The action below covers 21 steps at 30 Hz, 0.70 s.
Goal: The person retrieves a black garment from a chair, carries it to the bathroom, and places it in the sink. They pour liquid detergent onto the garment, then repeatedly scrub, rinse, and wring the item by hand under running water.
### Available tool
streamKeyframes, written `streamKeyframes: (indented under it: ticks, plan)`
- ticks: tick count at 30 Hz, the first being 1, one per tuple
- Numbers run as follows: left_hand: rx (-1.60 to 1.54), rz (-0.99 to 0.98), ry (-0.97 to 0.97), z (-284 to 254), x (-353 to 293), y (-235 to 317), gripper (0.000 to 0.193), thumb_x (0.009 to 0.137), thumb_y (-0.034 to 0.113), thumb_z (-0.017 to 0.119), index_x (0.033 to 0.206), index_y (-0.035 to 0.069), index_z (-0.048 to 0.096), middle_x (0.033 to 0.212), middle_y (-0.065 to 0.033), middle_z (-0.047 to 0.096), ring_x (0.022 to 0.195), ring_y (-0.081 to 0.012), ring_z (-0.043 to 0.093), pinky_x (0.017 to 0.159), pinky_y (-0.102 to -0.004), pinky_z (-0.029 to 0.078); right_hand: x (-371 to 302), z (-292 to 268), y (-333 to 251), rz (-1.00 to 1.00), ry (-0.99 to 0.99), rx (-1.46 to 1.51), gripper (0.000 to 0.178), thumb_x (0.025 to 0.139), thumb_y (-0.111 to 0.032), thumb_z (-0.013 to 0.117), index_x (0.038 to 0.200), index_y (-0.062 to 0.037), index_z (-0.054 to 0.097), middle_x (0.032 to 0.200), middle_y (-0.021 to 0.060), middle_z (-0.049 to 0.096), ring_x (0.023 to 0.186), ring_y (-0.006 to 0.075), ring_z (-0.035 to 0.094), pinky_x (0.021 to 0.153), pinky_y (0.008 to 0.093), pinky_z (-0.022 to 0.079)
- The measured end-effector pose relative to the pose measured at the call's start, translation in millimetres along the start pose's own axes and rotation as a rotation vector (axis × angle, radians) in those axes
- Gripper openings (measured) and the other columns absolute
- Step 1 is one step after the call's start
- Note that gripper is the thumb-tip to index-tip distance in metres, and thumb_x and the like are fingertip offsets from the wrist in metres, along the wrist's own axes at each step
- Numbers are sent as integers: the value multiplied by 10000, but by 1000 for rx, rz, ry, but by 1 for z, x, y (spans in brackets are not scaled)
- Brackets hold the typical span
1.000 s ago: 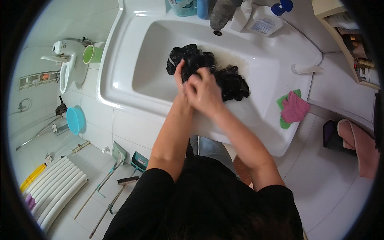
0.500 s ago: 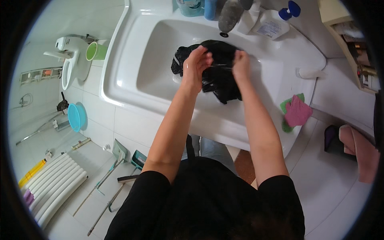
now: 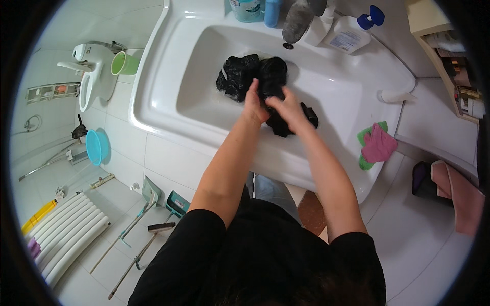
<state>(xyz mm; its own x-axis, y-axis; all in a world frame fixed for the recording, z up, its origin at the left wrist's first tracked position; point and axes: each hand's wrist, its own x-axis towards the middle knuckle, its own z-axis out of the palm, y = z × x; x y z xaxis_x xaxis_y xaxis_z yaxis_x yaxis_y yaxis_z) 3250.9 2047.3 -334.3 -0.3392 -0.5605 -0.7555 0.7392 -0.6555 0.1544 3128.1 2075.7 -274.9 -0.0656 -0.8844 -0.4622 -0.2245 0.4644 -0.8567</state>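
Observation:
A wet, shiny black cloth (image 3: 240, 76) lies bunched in the white sink basin (image 3: 199, 109), its folds spread from the left toward the front right. Both my hands are at its near middle, close together. My left hand (image 3: 254, 106) has its thumb up along the cloth, and its fingers curl round the folds, partly hidden. Just to the right, my right hand (image 3: 292, 111) closes over another part, with some black fabric showing on either side of it. Which kind of garment or cloth it is, I cannot make out.
Behind the basin stand the tap (image 3: 298, 23), a pump bottle (image 3: 349, 33) and a teal container (image 3: 247, 9). A pink cloth (image 3: 378, 143) lies over a green one (image 3: 365, 162) on the right ledge, with a white tube (image 3: 397, 96) behind. Dustpans (image 3: 177, 203) are on the floor at left.
My hands have come closer together and nearer to me. The cloth, stretched wide between them before, is now bunched, and more of it lies at the left of the basin.

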Motion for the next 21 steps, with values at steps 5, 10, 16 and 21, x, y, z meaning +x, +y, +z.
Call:
streamKeyframes:
  ticks: [5,10,16,21]
  plan:
    - [-408,-152,-402,-13,15,15,371,938,395,571,1021,35,605,941,-117,643,877,-282,613,809,-410,521,-100,40,-52,-424,-7,-124,715,748,-319,740,1355,-56,470,1218,242,605,1112,392,603,954,406,462]
    - [-155,211,66,52,-25,-21,306,892,369,582,990,89,658,1010,-118,678,924,-286,615,874,-405,501,-13,2,-33,-191,359,-454,292,800,-329,664,954,-81,654,1000,185,631,906,392,649,757,470,531]
    - [-213,-27,-102,2,-52,10,353,887,451,511,974,131,632,1014,-86,638,959,-269,584,832,-437,492,-18,25,-33,-335,331,-458,215,824,-290,662,917,-96,672,1031,164,572,930,379,622,770,439,531]
    - [-162,119,66,46,-76,-14,364,960,356,418,1096,98,637,1104,-106,672,1074,-276,603,957,-454,478,-14,28,-41,-366,348,-483,180,860,-273,653,883,-95,667,1043,151,593,917,368,629,775,440,526]
